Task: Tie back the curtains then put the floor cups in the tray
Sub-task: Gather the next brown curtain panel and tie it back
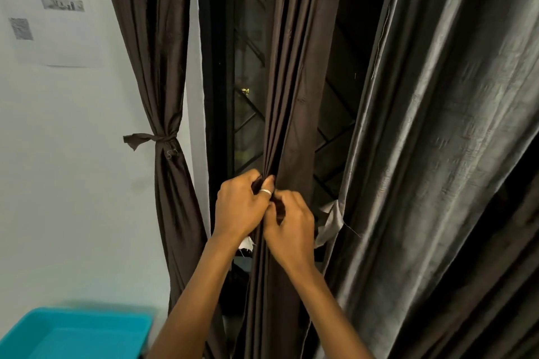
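A dark brown curtain panel [291, 81] hangs in the middle of the window, bunched into folds. My left hand [242, 204] and my right hand [291, 227] both grip a dark fabric tie around it at waist height, fingers pinched close together. The left hand wears a silver ring. A second brown curtain [163, 67] at the left is gathered by a knotted tie [157, 138]. A grey curtain [437, 140] hangs loose at the right, with a grey strip [329, 221] dangling beside my right hand. A turquoise tray [75, 332] sits at the lower left. No cups are in view.
A white wall [73, 183] at the left carries a printed paper sheet [49, 9]. Behind the curtains is a dark window with a black diagonal metal grille [248, 114].
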{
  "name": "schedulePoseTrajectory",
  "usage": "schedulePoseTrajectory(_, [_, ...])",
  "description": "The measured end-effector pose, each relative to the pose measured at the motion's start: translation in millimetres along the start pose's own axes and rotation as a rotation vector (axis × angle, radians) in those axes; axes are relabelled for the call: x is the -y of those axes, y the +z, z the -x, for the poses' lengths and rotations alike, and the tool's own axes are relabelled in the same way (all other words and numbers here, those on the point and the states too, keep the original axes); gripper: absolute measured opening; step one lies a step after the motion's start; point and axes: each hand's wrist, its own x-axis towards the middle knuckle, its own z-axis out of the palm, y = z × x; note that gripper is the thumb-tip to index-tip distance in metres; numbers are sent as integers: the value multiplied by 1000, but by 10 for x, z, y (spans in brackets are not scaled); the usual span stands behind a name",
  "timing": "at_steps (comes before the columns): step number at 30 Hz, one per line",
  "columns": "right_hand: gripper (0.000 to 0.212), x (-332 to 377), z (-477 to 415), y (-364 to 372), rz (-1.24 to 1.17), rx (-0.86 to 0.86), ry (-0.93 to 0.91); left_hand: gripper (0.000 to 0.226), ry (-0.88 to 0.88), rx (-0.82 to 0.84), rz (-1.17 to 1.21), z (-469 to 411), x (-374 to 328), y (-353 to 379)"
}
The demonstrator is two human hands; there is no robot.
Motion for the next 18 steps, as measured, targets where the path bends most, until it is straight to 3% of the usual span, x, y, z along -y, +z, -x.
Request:
schedulePoseTrajectory(3, [25, 16, 43, 66, -10, 95, 15, 42, -15, 20, -9, -14, 26, -79])
schedulePoseTrajectory(6, [28, 44, 48, 122, 53, 34, -6, 43, -8, 30, -22, -3, 2, -112])
schedulePoseTrajectory(15, [3, 104, 40, 113, 132, -104, -97, 43, 13, 87, -54, -47, 0, -138])
schedulePoseTrajectory(18, [4, 111, 55, 81, 141, -108, -88, 27, -102, 146, 179, -30, 21, -116])
